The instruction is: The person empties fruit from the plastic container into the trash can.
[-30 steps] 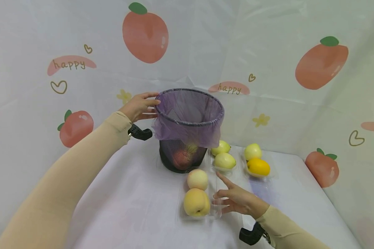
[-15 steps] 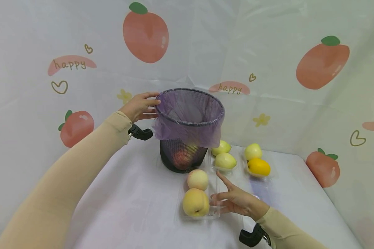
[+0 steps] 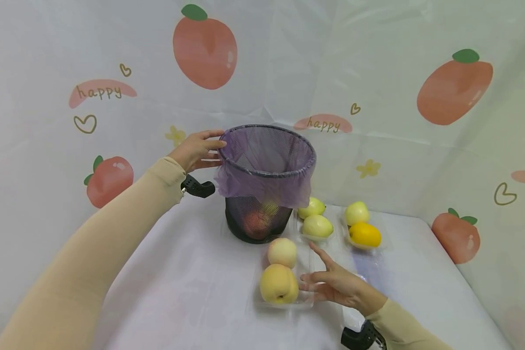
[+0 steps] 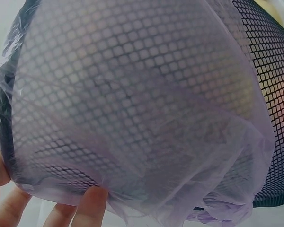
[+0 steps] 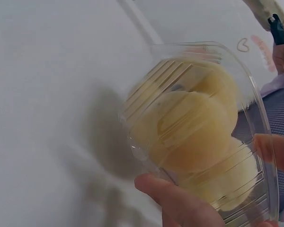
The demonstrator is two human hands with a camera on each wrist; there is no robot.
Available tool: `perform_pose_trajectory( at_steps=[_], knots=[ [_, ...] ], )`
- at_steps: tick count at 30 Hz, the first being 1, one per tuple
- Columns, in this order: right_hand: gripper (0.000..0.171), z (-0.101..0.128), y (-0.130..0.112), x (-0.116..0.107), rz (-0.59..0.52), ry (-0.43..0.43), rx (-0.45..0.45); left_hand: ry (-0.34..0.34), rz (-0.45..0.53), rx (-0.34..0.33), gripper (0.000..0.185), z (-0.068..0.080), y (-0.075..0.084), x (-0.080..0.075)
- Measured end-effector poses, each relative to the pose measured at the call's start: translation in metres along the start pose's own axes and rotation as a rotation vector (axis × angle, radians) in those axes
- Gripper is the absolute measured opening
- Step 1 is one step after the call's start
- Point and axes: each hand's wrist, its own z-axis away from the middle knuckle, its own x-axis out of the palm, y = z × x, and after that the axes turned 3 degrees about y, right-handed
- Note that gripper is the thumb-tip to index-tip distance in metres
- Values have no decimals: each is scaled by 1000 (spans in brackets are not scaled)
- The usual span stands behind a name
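Note:
My left hand [image 3: 197, 151] rests with its fingertips against the rim of a black mesh bin [image 3: 236, 216] lined with a purple plastic bag [image 3: 280, 187]. In the left wrist view its fingers touch the outside of the bag [image 4: 146, 142]. My right hand [image 3: 347, 287] grips the right side of a clear plastic fruit box [image 3: 305, 299], with the thumb and a finger on either side of it in the right wrist view. The box holds a yellow peach [image 3: 279, 283] and a paler peach [image 3: 282, 253]. A reddish fruit [image 3: 257, 224] shows through the mesh.
Right of the bin, a clear box holds two green-yellow fruits [image 3: 317, 226]. Farther right, another box carries a pale green fruit [image 3: 356, 214] and an orange-yellow fruit [image 3: 365, 235]. A printed white cloth [image 3: 262, 58] forms the back wall behind the white tabletop [image 3: 170, 291].
My right hand and the peach box have shifted slightly to the right. The left hand stays at the bin rim, and the other fruit boxes keep their places.

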Motion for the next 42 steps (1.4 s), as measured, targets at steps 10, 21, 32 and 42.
perform_pose_trajectory(
  at_steps=[10,21,32,42],
  knots=[
    [95,19,-10,-10,-3,-56,-91,7,-7,-4,57,0,0,0],
    [86,37,-26,-20,22,-67,-137,2,-1,0,57,-1,-1,0],
    [82,56,-38,-29,49,-60,-184,8,-6,2,57,-1,-1,0],
    [71,73,-55,-46,-38,-219,-326,-4,15,0,57,-1,0,-1]
  ],
)
